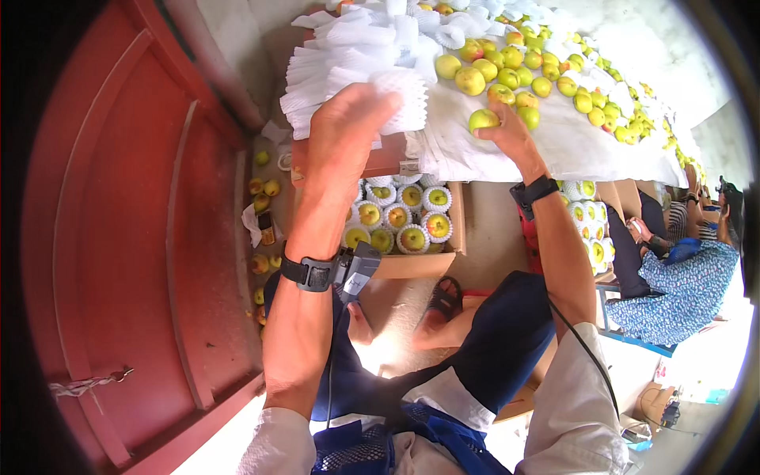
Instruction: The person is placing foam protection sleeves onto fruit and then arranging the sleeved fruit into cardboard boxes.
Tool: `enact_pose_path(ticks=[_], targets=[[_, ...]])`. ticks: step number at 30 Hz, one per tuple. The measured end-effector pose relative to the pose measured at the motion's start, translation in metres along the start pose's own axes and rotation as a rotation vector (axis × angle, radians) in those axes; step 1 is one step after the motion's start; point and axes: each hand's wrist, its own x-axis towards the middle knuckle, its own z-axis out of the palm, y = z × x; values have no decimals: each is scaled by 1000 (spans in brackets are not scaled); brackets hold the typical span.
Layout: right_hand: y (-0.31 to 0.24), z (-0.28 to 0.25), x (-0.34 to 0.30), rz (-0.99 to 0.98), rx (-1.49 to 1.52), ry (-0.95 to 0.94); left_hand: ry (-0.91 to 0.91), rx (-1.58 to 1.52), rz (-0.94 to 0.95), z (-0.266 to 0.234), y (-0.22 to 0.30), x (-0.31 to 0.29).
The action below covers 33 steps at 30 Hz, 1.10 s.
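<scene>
"Fruit in the right hand (513, 133)?"

"Yes: a yellow-green apple (484, 120), held between thumb and fingers at the near side of a spread of loose apples (507, 77) on a white cloth (475, 158). Impossible to tell whether lifted clear of the cloth."

"And the left hand (348, 119)?"

"Half curled and a little blurred, with fingertips against a white foam sleeve (410, 99), at the near edge of a heap of similar sleeves (332, 71). Gripped or merely touched? Hard to say from here."

"Below the cloth?"

"An open cardboard box (419, 267) with wrapped apples (397, 216) packed side by side, each sleeved in white. Farther right, a stack of more wrapped fruit (590, 229), near a seated co-worker (685, 285) in a blue patterned garment."

"And off to the left?"

"A red door (127, 237), with several bare apples (271, 188) on the floor (495, 229) along its far edge, close to a small dark phone-like thing (267, 228)."

"Anything on the wrists?"

"Black straps (307, 274) on both, plus a boxy dark device (362, 271) on the left one."
</scene>
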Motion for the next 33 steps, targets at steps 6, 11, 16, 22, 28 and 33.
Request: enact_pose_path(ticks=[6,11,16,22,28,33], targets=[[3,16,-21,-42,275,135,-48,41,1,-5,4,3],[-9,22,-23,-35,323,142,-35,90,-8,-3,7,4],[-43,42,-31,-37,227,120,-36,122,-22,-2,2,6],[-70,32,-44,32,-17,97,-50,154,-35,2,-1,9],[-59,27,-39,31,95,8,-89,155,-45,5,-3,10],[-42,20,-37,71,318,-67,-132,82,-93,8,-7,11]])
